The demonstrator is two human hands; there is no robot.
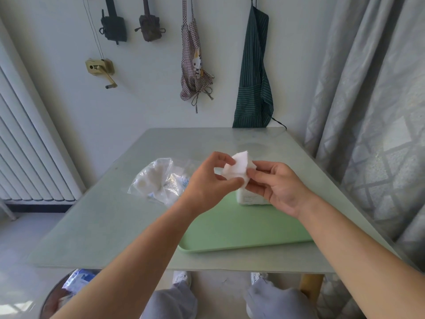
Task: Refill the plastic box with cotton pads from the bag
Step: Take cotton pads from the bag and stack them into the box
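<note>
1. Both forearms reach up from the bottom edge, above grey-trousered knees, and meet over the table.
2. Left hand: thumb and fingertips pinched on the near-left edge of a small stack of white cotton pads, the other fingers curled.
3. Right hand: palm turned up, thumb and forefinger pinching the right side of the same stack, so the pads are held in the air between the two hands.
4. Directly under the hands, the plastic box stands at the far edge of a pale green tray; it looks white inside, and the hands hide its top.
5. Left of the tray, the clear bag lies crumpled on the table, with more round white pads showing through it.
6. Beyond the table, two aprons hang on the wall, a grey curtain falls on the right and a white radiator stands on the left.
</note>
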